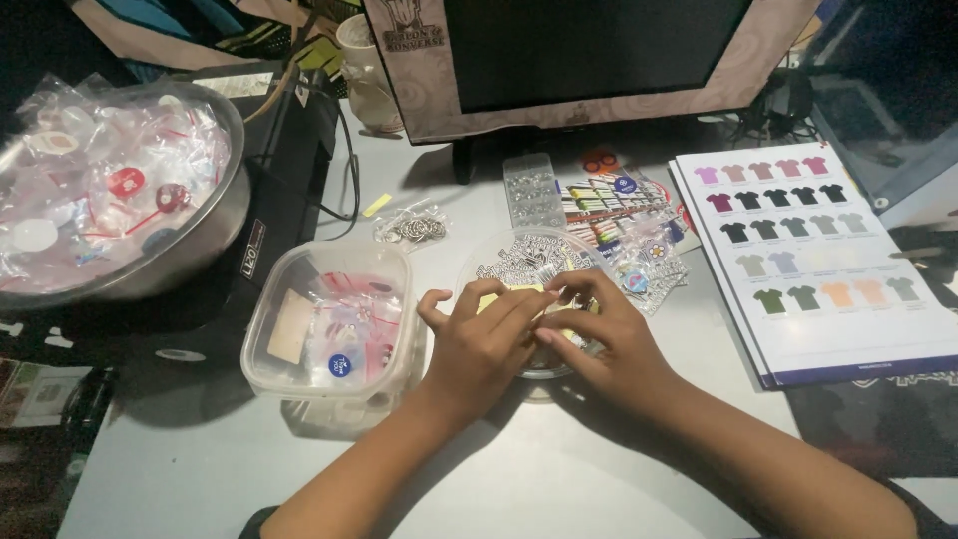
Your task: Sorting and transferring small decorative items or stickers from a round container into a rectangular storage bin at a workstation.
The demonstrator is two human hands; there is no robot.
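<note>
A small yellow piece (519, 295) sits between the two hands, right over a round clear tub (519, 262). It is pale yellow and flat, and most of it is hidden by fingers, so its full shape cannot be told. The tub is see-through and full of little silver bits.

The left hand (479, 344) has its fingers bent and close together, with the tips pinching the yellow piece. The right hand (599, 334) is curled too, with its fingertips pressed on the same piece from the other side. The two hands touch each other at the fingers.

Just beside the left hand is a square clear box (334, 319) with small bags and a blue round badge inside. Farther left is a big metal bowl (205, 225) stuffed with little plastic bags. Behind the tub lie silver rings (419, 228) and a pile of bright stickers (629, 230). To the right is a chart of shirt colours (813, 260). All of it rests on a grey table (499, 469).
</note>
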